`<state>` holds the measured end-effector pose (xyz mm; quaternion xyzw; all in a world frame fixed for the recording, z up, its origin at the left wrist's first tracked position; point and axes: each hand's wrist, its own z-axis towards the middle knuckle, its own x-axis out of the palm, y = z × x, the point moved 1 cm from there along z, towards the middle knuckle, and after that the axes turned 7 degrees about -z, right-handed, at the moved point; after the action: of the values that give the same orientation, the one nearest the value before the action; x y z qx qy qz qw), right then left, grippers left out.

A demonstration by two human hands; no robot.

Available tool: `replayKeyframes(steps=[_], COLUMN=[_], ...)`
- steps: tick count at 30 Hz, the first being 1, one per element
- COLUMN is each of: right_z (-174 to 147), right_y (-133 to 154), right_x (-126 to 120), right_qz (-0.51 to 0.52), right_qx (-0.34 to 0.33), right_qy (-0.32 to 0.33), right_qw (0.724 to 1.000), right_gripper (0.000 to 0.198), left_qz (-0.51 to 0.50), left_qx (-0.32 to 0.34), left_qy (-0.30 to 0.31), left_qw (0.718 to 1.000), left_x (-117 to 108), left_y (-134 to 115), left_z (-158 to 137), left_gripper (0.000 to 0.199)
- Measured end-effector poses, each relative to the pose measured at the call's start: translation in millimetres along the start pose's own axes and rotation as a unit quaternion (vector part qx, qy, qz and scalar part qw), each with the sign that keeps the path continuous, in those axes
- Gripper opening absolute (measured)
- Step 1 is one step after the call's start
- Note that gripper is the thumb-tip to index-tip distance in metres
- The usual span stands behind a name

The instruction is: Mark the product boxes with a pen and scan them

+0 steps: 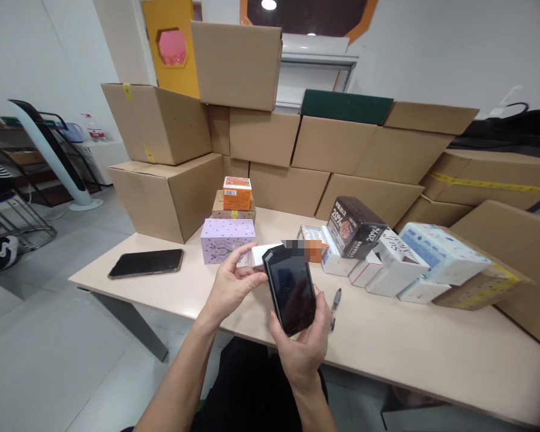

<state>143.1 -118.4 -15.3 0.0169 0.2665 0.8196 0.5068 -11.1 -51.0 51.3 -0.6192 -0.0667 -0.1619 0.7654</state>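
My right hand (302,342) is wrapped round a black handheld device (292,291) that looks like a rugged phone or scanner; its dark screen faces me. In my left hand (234,282) is a small white box (260,255), pinched between thumb and fingers. The device's upper left corner overlaps the box's right end, so whether they touch cannot be told. Just behind the left hand stands a purple patterned box (228,240). On the table to the right of the device lies a dark pen (337,298).
Behind the purple box an orange box (237,193) sits on a brown carton. A black phone (146,263) lies at the table's left. Product boxes, including a dark brown one (353,228), crowd the right side. Large cardboard boxes (264,138) are stacked along the back edge.
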Motion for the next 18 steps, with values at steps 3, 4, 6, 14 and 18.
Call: replayKeyframes(steps=[3,4,6,14,18], right_z=[2.2,2.5,2.3,0.4,-0.3], right_y=[-0.6,-1.0,-2.0,-3.6,-4.2], right_x=[-1.4,-1.6,-1.4,0.6,0.4], right_qz=[-0.001,-0.001,0.002,0.01,0.015], right_qx=[-0.006,-0.006,-0.005,0.004,0.005], right_qy=[0.002,0.004,0.007,0.012,0.009], right_qw=[1.0,1.0,1.0,1.0,1.0], right_gripper=[0.094,0.094,0.094,0.093,0.093], left_qz=[-0.003,-0.005,-0.01,-0.007,-0.014], left_qx=[0.001,0.001,0.0,-0.006,0.007], left_qy=[0.001,0.002,0.003,0.004,-0.002], left_qw=[1.0,1.0,1.0,1.0,1.0], left_x=[0.0,0.2,0.6,1.5,3.5], left_y=[0.2,0.2,0.0,0.0,0.1], left_z=[0.1,0.2,0.2,-1.2,-1.1], left_gripper=[0.074,0.073,0.074,0.075,0.074])
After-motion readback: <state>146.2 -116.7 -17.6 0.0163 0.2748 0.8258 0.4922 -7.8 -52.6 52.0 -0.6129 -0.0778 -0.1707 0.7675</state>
